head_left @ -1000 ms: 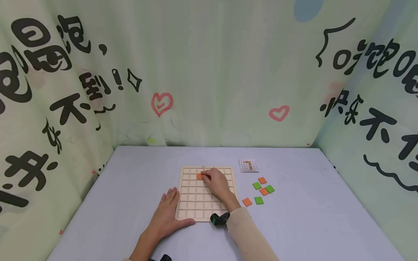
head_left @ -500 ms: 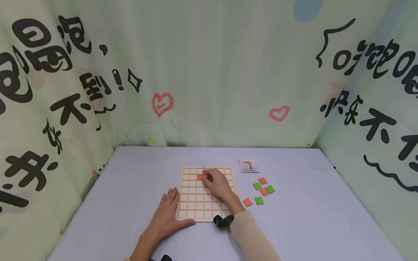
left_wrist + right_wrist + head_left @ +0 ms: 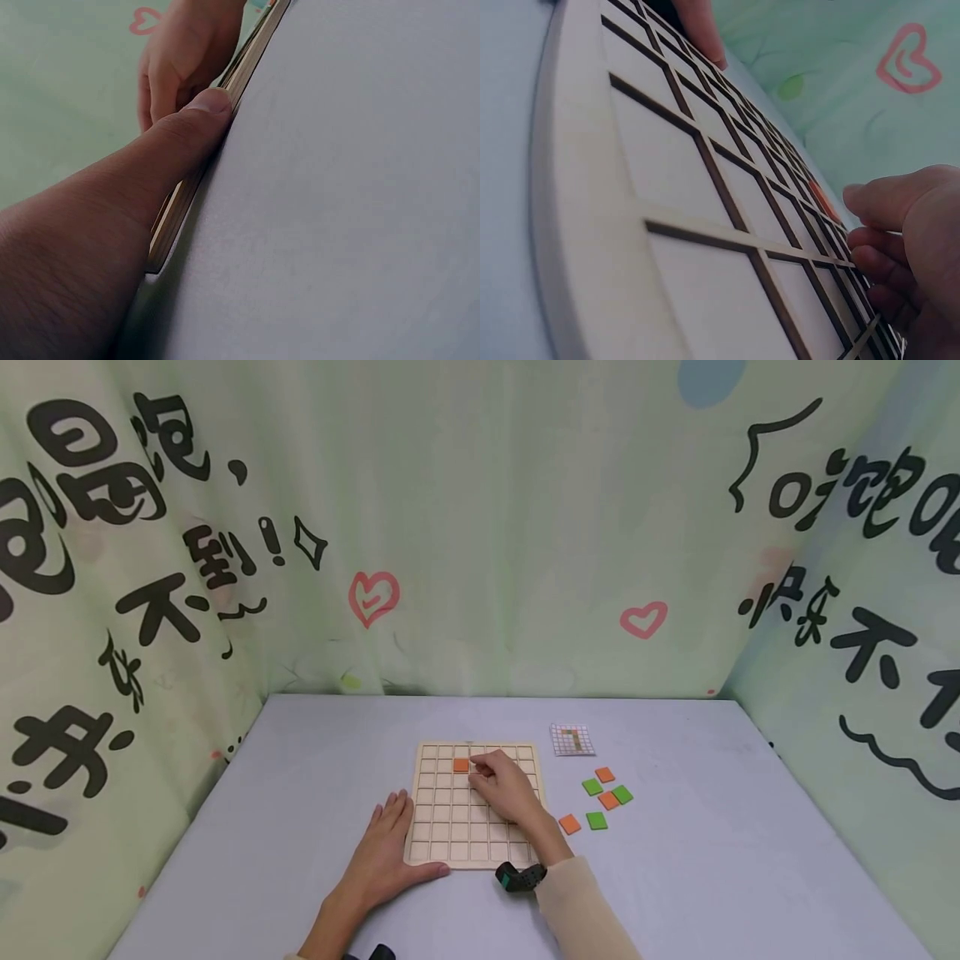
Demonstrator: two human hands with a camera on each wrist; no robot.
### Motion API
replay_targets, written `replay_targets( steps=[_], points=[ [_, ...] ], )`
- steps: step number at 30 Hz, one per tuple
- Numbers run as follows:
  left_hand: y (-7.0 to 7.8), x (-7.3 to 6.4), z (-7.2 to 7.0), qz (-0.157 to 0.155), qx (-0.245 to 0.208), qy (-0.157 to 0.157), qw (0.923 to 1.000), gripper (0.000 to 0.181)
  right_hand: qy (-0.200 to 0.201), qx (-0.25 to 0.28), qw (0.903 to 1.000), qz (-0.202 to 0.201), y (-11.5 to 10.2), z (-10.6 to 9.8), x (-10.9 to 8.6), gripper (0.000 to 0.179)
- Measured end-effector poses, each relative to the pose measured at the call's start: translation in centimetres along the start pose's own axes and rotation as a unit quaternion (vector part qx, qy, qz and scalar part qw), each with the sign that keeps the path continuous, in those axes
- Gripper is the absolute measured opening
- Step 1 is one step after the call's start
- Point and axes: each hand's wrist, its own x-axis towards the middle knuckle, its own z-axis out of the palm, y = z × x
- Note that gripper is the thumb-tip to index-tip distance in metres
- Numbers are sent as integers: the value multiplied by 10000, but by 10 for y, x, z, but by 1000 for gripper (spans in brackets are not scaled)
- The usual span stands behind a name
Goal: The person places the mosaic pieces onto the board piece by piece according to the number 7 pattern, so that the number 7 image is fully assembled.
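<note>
Clock positions are read from the centre of the grid board (image 3: 441,832), with 12 at its far edge. The board is laid flat on the table (image 3: 300,793). One orange tile (image 3: 461,765) is placed at 11 o'clock, in the second row from the far edge; whether it is fully seated between the ribs cannot be told.

The left hand (image 3: 384,850) is set at 8 o'clock, fingers extended along the board's side and thumb laid on the near edge; nothing is gripped. The right hand (image 3: 506,785) is held over the board at 2 o'clock, fingers loosely bent, tips just beside the tile; no piece is seen between them, and the tile appears released.

Three loose orange tiles (image 3: 570,824) and three green tiles (image 3: 597,820) are scattered around 3 o'clock. A patterned card (image 3: 572,740) is laid at 2 o'clock.

Handling: the tiles are judged light, thin and stiff, with smooth faces that may slip. Each should be pinched by opposite edges, not by its faces. A seated tile is likely to be harder to lift, as its edges would be shielded. The board is judged rigid but easily shifted; it should be steadied by its outer frame, since the narrow ribs may be fragile.
</note>
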Motion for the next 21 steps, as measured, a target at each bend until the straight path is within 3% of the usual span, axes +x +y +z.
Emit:
replay_targets(
  steps=[21],
  points=[
    [0, 0, 0, 20, 33, -4, 10000, 123, 87, 141, 9999, -39, 2, -3, -4, 31]
  ],
)
